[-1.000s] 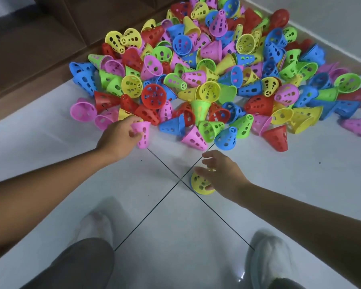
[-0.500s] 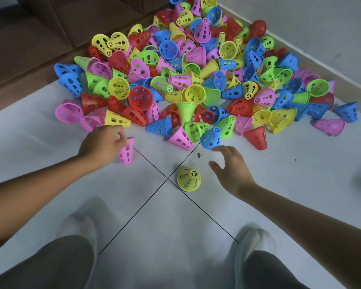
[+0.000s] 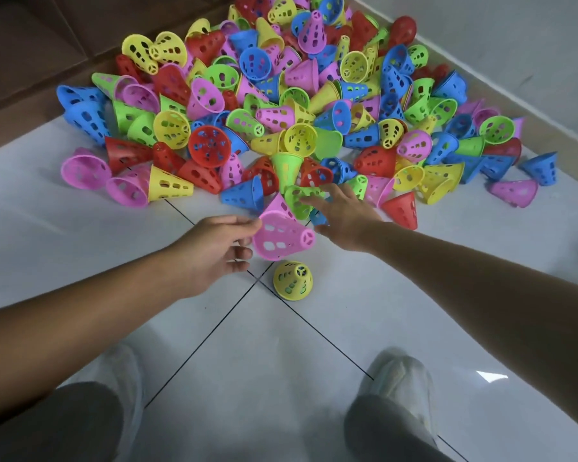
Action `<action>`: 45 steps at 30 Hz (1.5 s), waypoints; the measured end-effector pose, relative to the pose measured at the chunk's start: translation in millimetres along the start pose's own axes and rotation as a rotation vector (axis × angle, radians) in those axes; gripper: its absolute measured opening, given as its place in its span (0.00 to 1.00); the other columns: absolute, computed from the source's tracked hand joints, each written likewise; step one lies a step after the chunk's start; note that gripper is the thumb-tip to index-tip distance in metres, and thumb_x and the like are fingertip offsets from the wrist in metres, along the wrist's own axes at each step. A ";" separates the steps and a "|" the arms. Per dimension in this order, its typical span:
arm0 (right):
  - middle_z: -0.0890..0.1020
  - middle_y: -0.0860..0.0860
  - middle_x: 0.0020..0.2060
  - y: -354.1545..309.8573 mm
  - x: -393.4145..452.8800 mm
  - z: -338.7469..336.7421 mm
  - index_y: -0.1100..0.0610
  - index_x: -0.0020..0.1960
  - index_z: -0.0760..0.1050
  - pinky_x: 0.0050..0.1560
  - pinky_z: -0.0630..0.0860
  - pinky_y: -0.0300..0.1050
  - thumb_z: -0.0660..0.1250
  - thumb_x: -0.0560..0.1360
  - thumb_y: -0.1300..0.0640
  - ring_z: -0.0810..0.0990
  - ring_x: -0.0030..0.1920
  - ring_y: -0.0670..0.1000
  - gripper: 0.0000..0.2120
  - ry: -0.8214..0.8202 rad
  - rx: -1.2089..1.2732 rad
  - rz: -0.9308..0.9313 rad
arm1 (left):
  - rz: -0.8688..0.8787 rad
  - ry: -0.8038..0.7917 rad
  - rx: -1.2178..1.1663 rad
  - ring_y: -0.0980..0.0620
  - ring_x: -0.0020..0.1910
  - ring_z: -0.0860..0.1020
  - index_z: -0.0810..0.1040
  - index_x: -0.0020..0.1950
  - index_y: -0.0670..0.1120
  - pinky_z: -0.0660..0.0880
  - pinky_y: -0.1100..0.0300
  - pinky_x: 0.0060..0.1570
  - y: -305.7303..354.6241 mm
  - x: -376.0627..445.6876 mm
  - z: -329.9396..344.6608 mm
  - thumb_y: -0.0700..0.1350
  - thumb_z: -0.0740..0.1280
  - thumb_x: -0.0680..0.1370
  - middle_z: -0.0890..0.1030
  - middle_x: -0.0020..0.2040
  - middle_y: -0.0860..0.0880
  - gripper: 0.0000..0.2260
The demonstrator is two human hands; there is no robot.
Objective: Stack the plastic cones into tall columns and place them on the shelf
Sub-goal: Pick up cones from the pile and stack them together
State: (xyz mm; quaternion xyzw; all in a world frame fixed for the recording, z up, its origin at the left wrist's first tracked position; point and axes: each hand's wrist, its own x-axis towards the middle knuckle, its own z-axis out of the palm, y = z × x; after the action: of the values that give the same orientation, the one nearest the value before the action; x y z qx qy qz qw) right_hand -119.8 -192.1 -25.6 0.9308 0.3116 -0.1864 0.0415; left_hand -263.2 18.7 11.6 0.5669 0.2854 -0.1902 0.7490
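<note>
The left hand (image 3: 214, 248) is pinching a pink cone (image 3: 281, 236) by its wide rim, with the thumb on top and the fingers curled under it, and it is holding the cone up in the air just above a yellow cone (image 3: 292, 280). The yellow cone is standing alone on the white floor (image 3: 397, 311), wide end down, right beside where the dark tile lines are crossing. The right hand (image 3: 347, 216) is reaching past the yellow cone with its fingers spread out flat and holding nothing, and the fingertips are touching a green cone (image 3: 297, 200) at the near edge of the big pile of cones (image 3: 281, 105), which is lying well beyond the yellow cone. A few things could be going wrong from here. The pink cone is tilting on its side, so if it is coming down like that it may be bumping the yellow cone and knocking it over instead of slipping over it. The pinch is only on the rim, so the light cone could be slipping out and rolling away. The right hand may be pushing the green cone deeper into the pile, and loose cones may be sliding toward the yellow one. No shelf is showing, and no tall column is built yet.
</note>
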 end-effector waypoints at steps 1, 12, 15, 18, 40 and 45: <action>0.62 0.54 0.74 0.7 2.0 2.9 0.38 0.79 0.57 0.64 0.73 0.60 0.67 0.80 0.48 0.58 0.75 0.57 0.31 -0.010 0.014 0.000 | -0.043 -0.013 -0.023 0.53 0.30 0.73 0.78 0.45 0.47 0.72 0.59 0.36 -3.8 -1.3 2.3 0.43 0.68 0.80 0.72 0.32 0.52 0.04; 0.78 0.58 0.58 22.7 -13.6 37.2 0.60 0.67 0.75 0.59 0.72 0.53 0.71 0.77 0.59 0.73 0.60 0.61 0.20 0.238 0.219 0.012 | -0.222 -0.040 0.030 0.52 0.34 0.75 0.78 0.45 0.46 0.74 0.58 0.36 -43.3 -3.4 12.2 0.45 0.67 0.82 0.75 0.33 0.51 0.07; 0.80 0.57 0.56 22.3 -29.6 34.1 0.60 0.64 0.78 0.56 0.72 0.50 0.74 0.75 0.60 0.76 0.56 0.61 0.19 0.342 0.361 -0.002 | -0.215 -0.041 0.090 0.51 0.35 0.77 0.78 0.46 0.45 0.75 0.58 0.37 -47.6 -1.9 15.1 0.45 0.65 0.83 0.78 0.36 0.50 0.08; 0.80 0.55 0.54 17.0 -49.3 28.8 0.59 0.62 0.79 0.53 0.75 0.49 0.74 0.74 0.58 0.78 0.52 0.58 0.17 0.412 0.457 -0.012 | -0.209 -0.037 0.190 0.50 0.38 0.79 0.81 0.51 0.43 0.76 0.58 0.40 -48.5 -2.8 15.4 0.46 0.65 0.83 0.84 0.41 0.49 0.09; 0.80 0.58 0.54 -36.8 -124.1 -24.2 0.62 0.61 0.80 0.51 0.76 0.51 0.73 0.77 0.59 0.77 0.51 0.61 0.14 0.718 0.204 -0.433 | 0.070 -0.080 0.009 0.50 0.41 0.82 0.81 0.56 0.45 0.81 0.53 0.49 38.1 -47.8 28.6 0.65 0.66 0.70 0.80 0.49 0.44 0.26; 0.79 0.56 0.59 -38.0 -128.6 -17.0 0.59 0.64 0.77 0.43 0.80 0.59 0.71 0.79 0.58 0.76 0.57 0.60 0.15 0.581 0.149 -0.527 | -0.066 -0.183 -0.053 0.49 0.53 0.80 0.82 0.59 0.46 0.82 0.54 0.53 28.9 -52.1 28.2 0.50 0.71 0.74 0.82 0.56 0.44 0.16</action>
State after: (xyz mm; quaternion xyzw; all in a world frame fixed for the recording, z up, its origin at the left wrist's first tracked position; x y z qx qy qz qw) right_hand -231.7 -230.9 39.6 0.8335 0.5239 0.0584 -0.1652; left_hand -279.5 -2.1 72.0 0.5175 0.2390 -0.2584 0.7799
